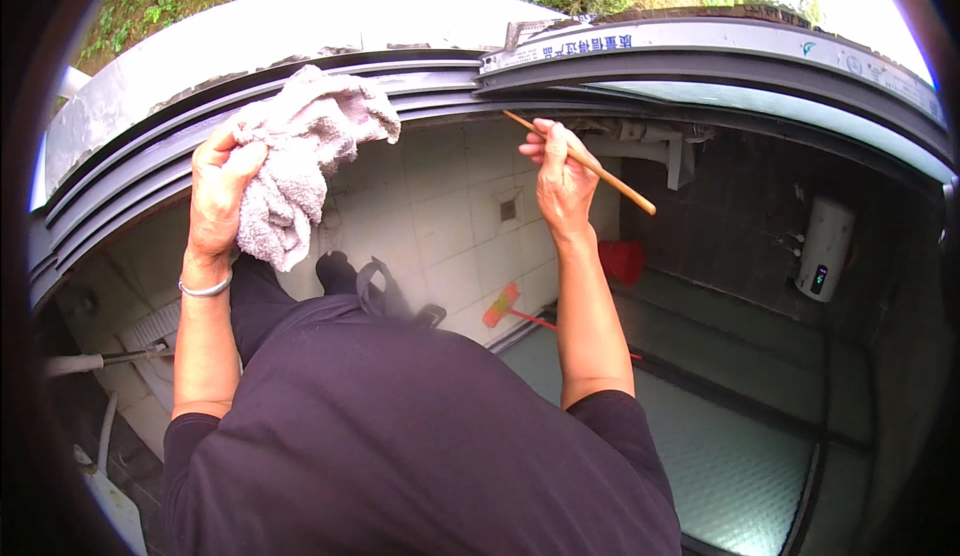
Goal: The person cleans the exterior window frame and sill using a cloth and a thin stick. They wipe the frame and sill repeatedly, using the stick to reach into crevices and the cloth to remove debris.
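Note:
A crumpled pale grey-pink towel (312, 146) hangs from my left hand (222, 184), pinched between thumb and fingers. Its far end lies over or just above the dark window track (430, 84); contact is hard to tell. My right hand (565, 181) grips a thin wooden stick (625, 191), like a chopstick, slanting from upper left to lower right. The stick's narrow tip points toward the track, a little short of it. My two hands are apart, with the towel well left of the stick.
Beyond the track runs a white outer ledge (340, 21), with greenery behind. A sliding window frame (720, 41) covers the right part. Below are a tiled floor (440, 206), a red-orange broom (500, 304), a red bucket (622, 259) and a white wall-mounted water heater (826, 248).

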